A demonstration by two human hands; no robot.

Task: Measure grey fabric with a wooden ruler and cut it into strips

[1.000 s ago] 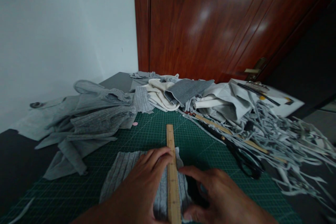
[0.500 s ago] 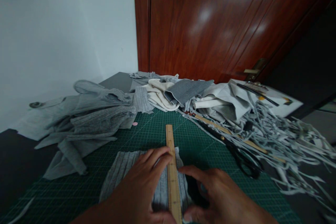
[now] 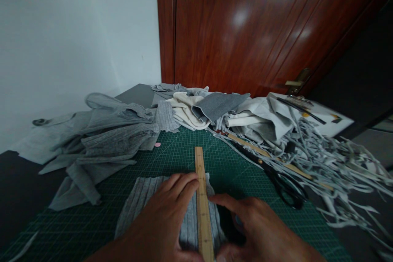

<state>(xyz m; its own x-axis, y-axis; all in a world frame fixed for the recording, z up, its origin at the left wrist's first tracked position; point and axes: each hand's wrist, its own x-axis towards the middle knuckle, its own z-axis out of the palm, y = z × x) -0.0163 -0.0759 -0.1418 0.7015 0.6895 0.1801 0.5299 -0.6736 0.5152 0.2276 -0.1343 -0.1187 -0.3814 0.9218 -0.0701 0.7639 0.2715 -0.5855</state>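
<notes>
A wooden ruler (image 3: 201, 180) lies lengthwise over a grey ribbed fabric piece (image 3: 141, 202) on the green cutting mat (image 3: 172, 155). My left hand (image 3: 162, 221) presses flat on the ruler and fabric, fingertips against the ruler's left edge. Just right of the ruler, my right hand (image 3: 260, 233) is curled around a dark object (image 3: 230, 226) that is mostly hidden; I cannot tell what it is.
Black scissors (image 3: 284, 188) lie right of the mat. Several cut grey fabric strips (image 3: 337, 163) pile at the right. Heaps of grey and cream cloth (image 3: 113, 139) lie at the left and back. A second wooden ruler (image 3: 245, 142) and a dark wood door (image 3: 245, 28) lie beyond.
Almost nothing; the view shifted slightly and both hands stay on the ruler and fabric.
</notes>
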